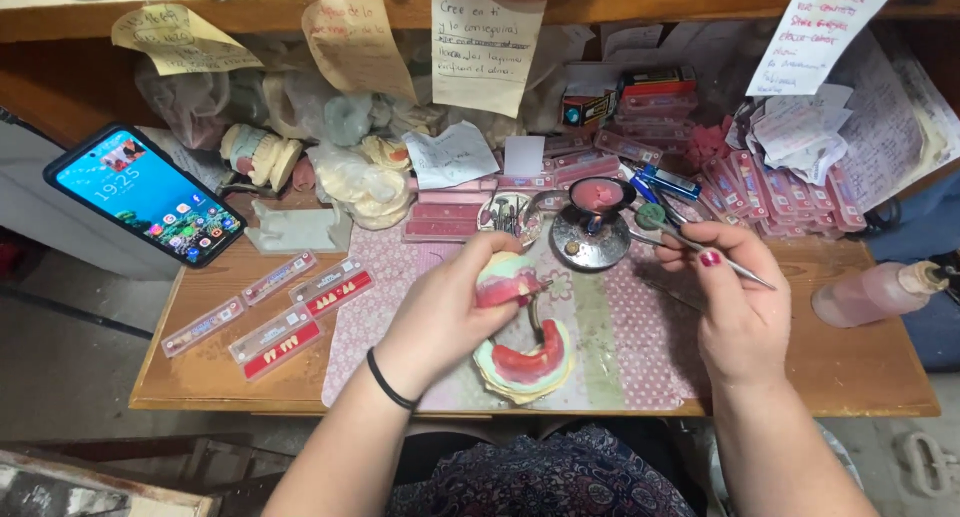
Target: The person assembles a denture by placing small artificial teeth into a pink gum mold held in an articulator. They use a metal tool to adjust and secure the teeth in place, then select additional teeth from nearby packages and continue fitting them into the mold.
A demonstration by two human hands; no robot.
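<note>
Between the two hands, just above the patterned mat [620, 347], the work is wax-up of a denture. The left hand [445, 312] has its fingers [490, 252] clamped around a plaster model with a pink wax rim [507, 280], lifted off the counter [860, 362] and tilted toward the right. The right hand [735, 307] pinches a thin metal wax instrument [700, 247] between thumb and forefingers, fingers closed on its shaft, its rounded tip lying near the small alcohol burner [590, 232] beyond the fingers.

By my reading, the step in hand is warming or loading the instrument at the burner; bringing the tip across to the wax rim would call for a steady, short sweep to the left without touching the left fingers.

Below the left fingers, a second plaster model with a red wax arch [525, 365] rests on the mat. The held model looks pale green-white with a glossy pink band; teeth on it cannot be made out. Well to the left of the fingers lie cards of artificial teeth [285, 332] and a lit smartphone [145, 195]; far to the right lies a bottle of pink liquid [875, 292].
</note>
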